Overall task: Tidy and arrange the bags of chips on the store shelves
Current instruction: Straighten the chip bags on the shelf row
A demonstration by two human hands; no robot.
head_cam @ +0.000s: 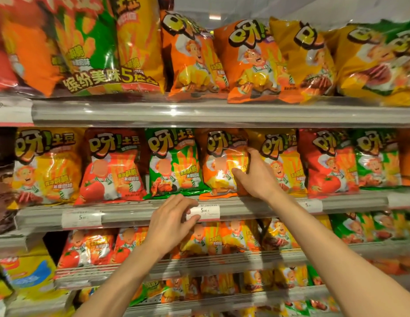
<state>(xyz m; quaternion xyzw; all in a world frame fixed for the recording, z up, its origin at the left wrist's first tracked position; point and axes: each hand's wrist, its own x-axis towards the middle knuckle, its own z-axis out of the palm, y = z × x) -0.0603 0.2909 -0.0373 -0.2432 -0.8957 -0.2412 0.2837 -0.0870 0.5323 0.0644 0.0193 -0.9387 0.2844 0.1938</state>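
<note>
A row of chip bags stands upright on the middle shelf (130, 213). My right hand (256, 177) grips the right edge of an orange chip bag (220, 161), thumb on its front and fingers behind it. A green bag (174, 163) stands just left of it and a yellow bag (284, 161) just right. My left hand (172, 223) is lower, at the shelf's front rail, thumb and fingers pinched around a white price tag (205, 211) reading 5.90.
The top shelf (222, 113) carries larger orange, yellow and green bags. Two lower shelves hold more small bags. A red bag (110, 165) and a yellow bag (46, 165) stand further left on the middle shelf, and other price tags (81, 218) sit along the rail.
</note>
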